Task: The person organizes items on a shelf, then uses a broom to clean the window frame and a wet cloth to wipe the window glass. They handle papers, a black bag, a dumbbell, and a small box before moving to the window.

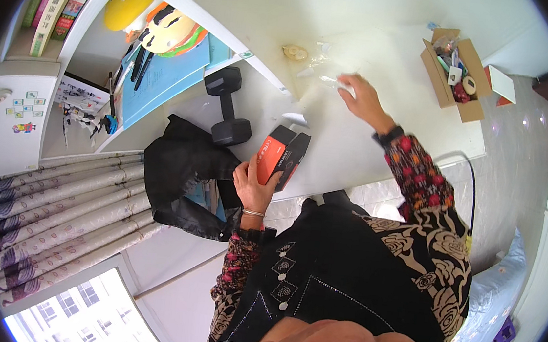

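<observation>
My left hand grips the near end of an orange and black cardboard box, which bears printing and looks open at its far end. My right hand is stretched out over the white tabletop, its thumb and fingertips beside a small, shiny clear plastic piece; whether they touch it cannot be told. Just beyond lie more clear plastic bits and a coiled pale yellowish item. A black hexagonal dumbbell lies left of the orange and black box.
A black bag stands open at the left edge. An open cardboard box of small items is at the far right. White shelving holds plush toys, pens and blue folders. A black cable curves right of the table.
</observation>
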The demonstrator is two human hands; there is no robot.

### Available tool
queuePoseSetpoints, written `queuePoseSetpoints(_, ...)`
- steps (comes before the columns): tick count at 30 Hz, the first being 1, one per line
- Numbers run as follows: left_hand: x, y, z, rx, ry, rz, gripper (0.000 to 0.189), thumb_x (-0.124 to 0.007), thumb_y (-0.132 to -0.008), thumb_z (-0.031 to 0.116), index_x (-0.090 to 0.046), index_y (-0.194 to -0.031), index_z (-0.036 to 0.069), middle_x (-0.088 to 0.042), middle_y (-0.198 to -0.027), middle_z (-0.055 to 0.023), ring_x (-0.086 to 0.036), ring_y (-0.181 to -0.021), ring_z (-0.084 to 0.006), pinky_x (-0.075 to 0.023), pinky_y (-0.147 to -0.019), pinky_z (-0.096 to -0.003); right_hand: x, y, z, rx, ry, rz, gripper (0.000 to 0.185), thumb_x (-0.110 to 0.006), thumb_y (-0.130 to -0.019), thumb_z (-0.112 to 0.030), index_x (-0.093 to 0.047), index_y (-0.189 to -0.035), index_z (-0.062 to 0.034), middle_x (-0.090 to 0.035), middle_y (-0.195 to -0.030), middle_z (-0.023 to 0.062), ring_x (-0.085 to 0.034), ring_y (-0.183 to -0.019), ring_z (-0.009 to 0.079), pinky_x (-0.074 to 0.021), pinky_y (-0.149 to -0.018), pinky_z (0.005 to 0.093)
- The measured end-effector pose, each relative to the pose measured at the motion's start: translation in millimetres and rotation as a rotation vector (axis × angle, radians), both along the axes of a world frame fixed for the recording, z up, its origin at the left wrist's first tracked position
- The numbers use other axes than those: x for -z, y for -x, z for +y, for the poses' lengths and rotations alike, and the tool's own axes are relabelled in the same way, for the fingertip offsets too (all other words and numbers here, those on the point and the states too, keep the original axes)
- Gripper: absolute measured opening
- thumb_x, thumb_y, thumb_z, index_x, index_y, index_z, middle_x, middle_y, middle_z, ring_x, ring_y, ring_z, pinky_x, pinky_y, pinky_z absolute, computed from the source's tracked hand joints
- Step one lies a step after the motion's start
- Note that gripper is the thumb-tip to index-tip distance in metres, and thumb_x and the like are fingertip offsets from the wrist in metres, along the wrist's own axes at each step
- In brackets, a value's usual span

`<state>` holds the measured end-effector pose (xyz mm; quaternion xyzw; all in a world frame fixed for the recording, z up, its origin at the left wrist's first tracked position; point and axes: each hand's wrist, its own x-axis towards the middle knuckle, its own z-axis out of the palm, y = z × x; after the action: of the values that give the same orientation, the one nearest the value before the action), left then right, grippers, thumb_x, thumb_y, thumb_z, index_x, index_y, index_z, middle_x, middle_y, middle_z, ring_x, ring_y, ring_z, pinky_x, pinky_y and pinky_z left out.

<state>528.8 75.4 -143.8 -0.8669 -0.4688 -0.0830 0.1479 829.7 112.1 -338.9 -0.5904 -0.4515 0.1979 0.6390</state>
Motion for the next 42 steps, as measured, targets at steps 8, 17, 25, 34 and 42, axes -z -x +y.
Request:
queuePoseSetpoints(8,0.7,6.2,26.4,-0.212,-0.009,-0.182,0.064,-0.083,-0.066,0.028,-0.059,-0.121,0.007,-0.055,-0.105,-0.0151,-0.054,-0.099,-0.0347,-0.0453,-0.088,-0.0438,-25.2,9.7,202.0,-0.3,0.269,-0.714,0.06,-0.069,-0.079,-0.028,-0.049,-0.135,-0.0158,-0.036,-0.144,0.0247,-0.044,-0.124,0.0459,-0.0358,-0.103,0.0496)
queuePoseSetpoints(17,28.0,0.2,17.0,-0.21,0.074,-0.281,0.06,-0.085,-0.066,0.025,-0.06,-0.117,0.005,-0.058,-0.105,-0.0171,-0.056,-0.099,-0.0349,-0.0471,-0.086,-0.0436,37.3,-4.3,107.9,-0.161,0.02,-0.74,0.04,-0.066,-0.077,-0.016,-0.063,-0.116,-0.0171,-0.052,-0.1,0.0143,-0.054,-0.087,0.0316,-0.0425,-0.076,0.0421)
queuePoseSetpoints(25,43.8,-23.0,40.9,-0.25,0.193,-0.366,0.053,-0.084,-0.07,0.024,-0.062,-0.114,0.002,-0.059,-0.101,-0.0169,-0.058,-0.095,-0.0344,-0.0479,-0.085,-0.0422,14.4,-36.6,101.9,0.064,-0.037,0.071,0.035,-0.058,-0.088,-0.01,-0.052,-0.123,-0.01,-0.063,-0.096,0.0205,-0.064,-0.084,0.0332,-0.0508,-0.076,0.0437)
queuePoseSetpoints(34,32.9,-4.8,29.4,-0.251,0.227,-0.406,0.05,-0.083,-0.072,0.025,-0.064,-0.112,0.001,-0.06,-0.099,-0.0167,-0.059,-0.093,-0.0337,-0.0488,-0.083,-0.0417,22.0,-233.0,-38.3,0.867,0.112,-0.051,0.045,-0.056,-0.091,-0.012,-0.043,-0.131,0.0025,-0.058,-0.116,0.0262,-0.058,-0.108,0.0375,-0.0467,-0.092,0.0404)
queuePoseSetpoints(42,23.4,34.0,50.0,-0.22,0.248,-0.394,0.051,-0.082,-0.073,0.024,-0.063,-0.114,0.001,-0.059,-0.103,-0.017,-0.059,-0.095,-0.0334,-0.0485,-0.085,-0.0404,75.4,-237.5,-24.9,0.657,0.752,-0.472,0.036,-0.052,-0.091,-0.016,-0.049,-0.121,0.0031,-0.067,-0.088,0.021,-0.066,-0.077,0.0392,-0.0526,-0.065,0.0464)
